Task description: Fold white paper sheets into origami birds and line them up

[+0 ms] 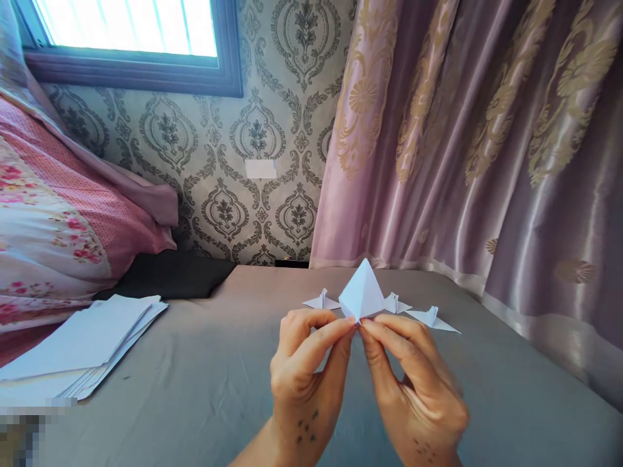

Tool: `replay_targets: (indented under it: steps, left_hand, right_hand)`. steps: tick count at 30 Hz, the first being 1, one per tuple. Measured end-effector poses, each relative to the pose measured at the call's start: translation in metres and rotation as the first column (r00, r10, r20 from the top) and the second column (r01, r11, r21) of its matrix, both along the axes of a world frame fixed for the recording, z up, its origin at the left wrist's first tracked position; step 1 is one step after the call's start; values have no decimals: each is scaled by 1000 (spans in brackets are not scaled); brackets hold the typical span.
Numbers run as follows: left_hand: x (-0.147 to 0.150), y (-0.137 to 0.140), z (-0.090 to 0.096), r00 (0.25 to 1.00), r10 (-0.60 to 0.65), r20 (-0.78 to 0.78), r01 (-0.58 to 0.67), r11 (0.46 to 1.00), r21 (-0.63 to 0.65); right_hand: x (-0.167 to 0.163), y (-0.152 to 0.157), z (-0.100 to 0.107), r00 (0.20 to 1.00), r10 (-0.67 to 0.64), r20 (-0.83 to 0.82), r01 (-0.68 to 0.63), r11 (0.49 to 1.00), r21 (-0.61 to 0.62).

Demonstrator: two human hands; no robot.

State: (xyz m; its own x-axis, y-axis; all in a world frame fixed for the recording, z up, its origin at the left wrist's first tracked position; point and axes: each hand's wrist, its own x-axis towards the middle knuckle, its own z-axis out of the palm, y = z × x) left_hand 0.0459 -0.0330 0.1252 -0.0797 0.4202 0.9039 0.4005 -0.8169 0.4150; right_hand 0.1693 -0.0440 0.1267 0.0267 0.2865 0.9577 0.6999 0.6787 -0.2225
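L hand (307,370) & R hand (419,379) both pinch the bottom tip of the folded white paper (363,292), held up right of center. I'd go light: equal pressure ea. side, fingertips close to the point, edges lined up for crisp creases. Materials, L to R: loose paper stack (97,337), flat matte sheets; grey cloth (204,363), faintly wrinkled; small folded pieces (433,318), sharp-pointed, 1 left & 2 right of the diamond-ish paper; glossy purple curtain (418,214) w/ gold motifs, far right.
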Motion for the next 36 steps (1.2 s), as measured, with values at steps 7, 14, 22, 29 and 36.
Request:
replay_targets:
  steps: [7,14,22,29,36]
  left_hand:
    - [1,2,1,995,86,-50,-82,994,68]
    - [-6,7,3,991,78,-112,-64,990,123]
    - [-12,10,12,983,16,-181,16,985,170]
    - [-15,9,16,987,-68,-143,82,993,89]
    - [-17,9,17,944,-330,-7,325,934,-146]
  right_hand:
    - [2,1,2,998,-27,48,28,1000,-10]
    - [5,0,7,993,-13,115,15,1000,-12]
    - [6,-1,10,993,-4,119,1,1000,25]
    - [8,-4,12,996,37,81,-33,998,-54]
    - [11,-10,14,980,178,-91,-196,940,-277]
